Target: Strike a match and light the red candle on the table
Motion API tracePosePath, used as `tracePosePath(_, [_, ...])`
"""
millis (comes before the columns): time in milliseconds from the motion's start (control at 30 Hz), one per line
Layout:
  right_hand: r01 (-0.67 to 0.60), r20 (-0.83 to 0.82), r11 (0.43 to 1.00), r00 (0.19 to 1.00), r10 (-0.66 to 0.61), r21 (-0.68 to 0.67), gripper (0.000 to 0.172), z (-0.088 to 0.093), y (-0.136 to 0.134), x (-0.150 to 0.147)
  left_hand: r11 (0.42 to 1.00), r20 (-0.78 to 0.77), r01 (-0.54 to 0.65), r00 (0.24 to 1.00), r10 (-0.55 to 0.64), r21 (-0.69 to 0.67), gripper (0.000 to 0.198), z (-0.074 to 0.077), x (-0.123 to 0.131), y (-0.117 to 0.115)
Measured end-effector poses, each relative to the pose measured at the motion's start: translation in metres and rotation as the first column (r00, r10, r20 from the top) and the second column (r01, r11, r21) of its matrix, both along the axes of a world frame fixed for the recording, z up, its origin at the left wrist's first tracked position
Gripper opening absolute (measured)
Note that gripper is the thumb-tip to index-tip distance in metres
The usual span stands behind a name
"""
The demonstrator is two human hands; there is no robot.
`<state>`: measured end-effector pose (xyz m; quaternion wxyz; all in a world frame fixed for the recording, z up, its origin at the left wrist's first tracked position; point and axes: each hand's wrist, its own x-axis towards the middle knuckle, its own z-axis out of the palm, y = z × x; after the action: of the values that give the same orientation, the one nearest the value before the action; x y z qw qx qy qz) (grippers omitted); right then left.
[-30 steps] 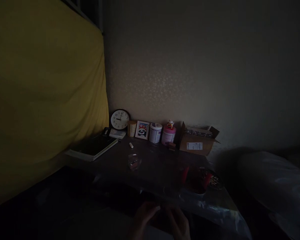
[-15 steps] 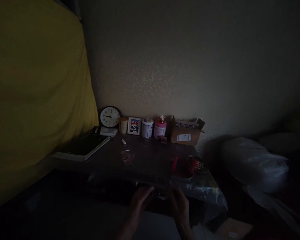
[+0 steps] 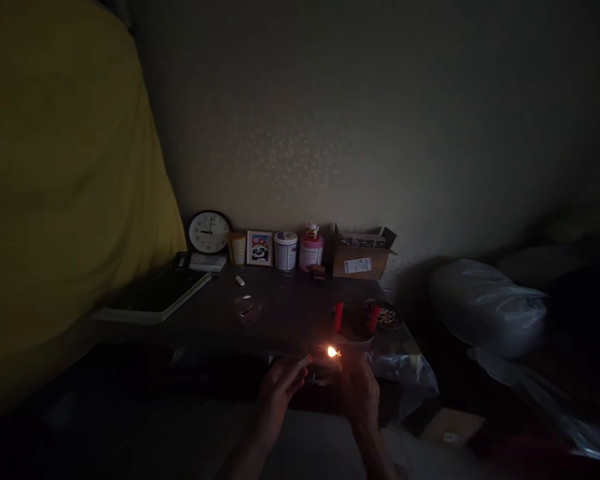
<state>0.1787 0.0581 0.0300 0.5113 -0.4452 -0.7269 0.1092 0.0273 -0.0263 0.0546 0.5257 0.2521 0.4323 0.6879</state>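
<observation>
In the dark room a small flame (image 3: 333, 351) burns at the tip of what seems to be a match, pinched in the fingers of the right hand (image 3: 361, 395), while the left hand (image 3: 279, 388) is just beside it with fingers half curled; if they grip a matchbox I cannot tell. The flame is at the near edge of the table (image 3: 290, 320), just before two red candles (image 3: 339, 316). To do it well, I think the match should stay level and go slowly to the nearer wick, away from the plastic sheet (image 3: 405, 370).
</observation>
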Motion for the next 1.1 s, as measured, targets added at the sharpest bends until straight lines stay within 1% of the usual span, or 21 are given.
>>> tracePosePath(133, [0.011, -0.121, 1.0, 0.993, -0.01, 0.003, 0.025, 0.016, -0.005, 0.004, 0.998, -0.016, -0.052, 0.999, 0.052, -0.022, 0.026, -0.019, -0.016, 0.001])
tracePosePath(267, [0.023, -0.266, 1.0, 0.964, -0.026, -0.014, 0.026, 0.032, -0.011, 0.004, 0.987, -0.027, -0.148, 0.989, 0.146, -0.057, 0.032, -0.042, -0.042, -0.002])
tracePosePath(300, [0.016, -0.31, 0.999, 0.95, -0.025, -0.031, 0.026, 0.036, -0.012, 0.005, 0.977, -0.054, -0.199, 0.979, 0.195, -0.077, 0.032, -0.048, -0.049, -0.004])
tracePosePath(333, [0.006, -0.347, 0.999, 0.938, -0.023, -0.049, 0.026, 0.039, -0.012, 0.005, 0.973, -0.104, -0.215, 0.973, 0.207, -0.079, 0.032, -0.053, -0.056, -0.007])
tracePosePath(433, [-0.022, -0.389, 0.994, 0.921, -0.022, -0.109, 0.025, 0.048, -0.013, 0.007, 0.972, -0.131, -0.217, 0.97, 0.204, -0.092, 0.035, -0.069, -0.074, -0.014])
tracePosePath(500, [-0.033, -0.395, 0.99, 0.918, -0.025, -0.138, 0.025, 0.051, -0.011, 0.008, 0.978, -0.133, -0.191, 0.975, 0.179, -0.084, 0.036, -0.078, -0.082, -0.018])
tracePosePath(600, [-0.037, -0.45, 0.988, 0.892, -0.034, -0.148, 0.026, 0.05, -0.006, 0.009, 0.982, -0.14, -0.164, 0.979, 0.151, -0.09, 0.038, -0.085, -0.088, -0.02])
tracePosePath(700, [-0.036, -0.478, 0.991, 0.878, -0.032, -0.132, 0.025, 0.046, 0.002, 0.012, 0.982, -0.134, -0.164, 0.979, 0.151, -0.091, 0.039, -0.081, -0.086, -0.022])
tracePosePath(867, [-0.063, -0.489, 0.991, 0.872, -0.003, -0.118, 0.022, 0.04, 0.014, 0.015, 0.978, -0.079, -0.185, 0.981, 0.178, -0.093, 0.036, -0.061, -0.079, -0.031])
tracePosePath(967, [-0.077, -0.498, 0.989, 0.867, 0.003, -0.128, 0.024, 0.042, 0.017, 0.014, 0.982, -0.054, -0.156, 0.987, 0.151, -0.104, 0.033, -0.049, -0.075, -0.038])
tracePosePath(1033, [-0.094, -0.513, 0.986, 0.858, 0.012, -0.135, 0.023, 0.044, 0.019, 0.013, 0.989, -0.056, -0.119, 0.992, 0.115, -0.082, 0.027, -0.043, -0.073, -0.043])
tracePosePath(1100, [-0.113, -0.534, 0.983, 0.845, 0.019, -0.143, 0.023, 0.046, 0.021, 0.013, 0.992, -0.079, -0.109, 0.991, 0.104, -0.061, 0.02, -0.039, -0.072, -0.047])
